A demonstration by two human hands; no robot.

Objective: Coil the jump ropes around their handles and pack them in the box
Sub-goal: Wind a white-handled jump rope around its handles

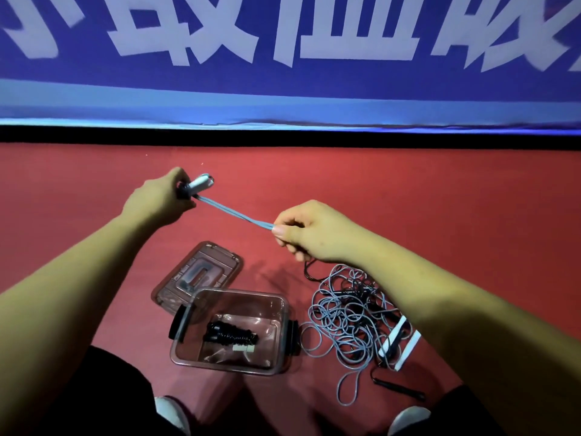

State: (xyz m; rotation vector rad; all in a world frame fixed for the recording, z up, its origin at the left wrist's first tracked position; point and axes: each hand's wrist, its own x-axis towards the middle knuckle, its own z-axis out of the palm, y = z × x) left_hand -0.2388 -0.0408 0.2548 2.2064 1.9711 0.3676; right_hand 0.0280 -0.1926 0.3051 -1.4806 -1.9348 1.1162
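My left hand [160, 196] grips the white-and-black handles [196, 185] of a jump rope, held up over the red floor. A doubled light-blue cord [234, 213] runs taut from the handles to my right hand [309, 232], which pinches it between thumb and fingers. Below my hands stands a clear plastic box [284, 309] with black side latches; a coiled black jump rope [231, 336] lies inside it. To the box's right sprawls a tangled pile of grey-blue and black ropes [345, 322] with white handles [397, 341] and a black handle [399, 388].
The box's clear lid [198, 275] lies flat on the floor just behind the box. A blue banner with white characters [283, 58] hangs along the far wall. My knees and shoes [171, 413] frame the bottom edge.
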